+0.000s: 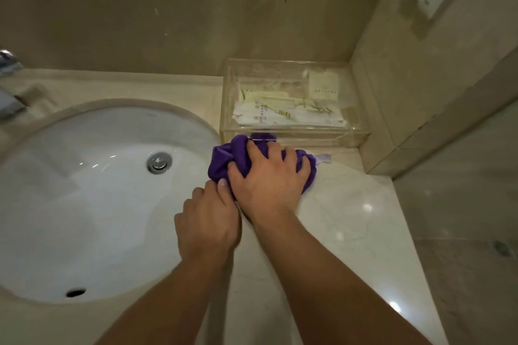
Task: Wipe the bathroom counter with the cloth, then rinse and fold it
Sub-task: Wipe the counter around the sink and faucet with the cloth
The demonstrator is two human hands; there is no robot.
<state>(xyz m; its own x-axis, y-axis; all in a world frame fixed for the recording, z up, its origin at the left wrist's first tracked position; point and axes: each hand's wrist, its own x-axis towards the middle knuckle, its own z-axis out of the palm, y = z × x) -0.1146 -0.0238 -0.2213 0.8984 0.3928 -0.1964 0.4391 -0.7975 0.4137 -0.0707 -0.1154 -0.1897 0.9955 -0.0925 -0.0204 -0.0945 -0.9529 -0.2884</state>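
Left grip: left hand curled, thumb against cloth; a hold cannot be told.
Right grip: right hand clutches the bunched cloth.
Cloth: on table, beside sink rim.
Box: clear, just behind cloth.

From here the right hand covers most of the cloth, hiding how it is bunched. Fingertips of the left hand curl out of sight; it may be pinching the cloth's edge. The faucet is cut off at the left edge, and I can't read the print on the packets.
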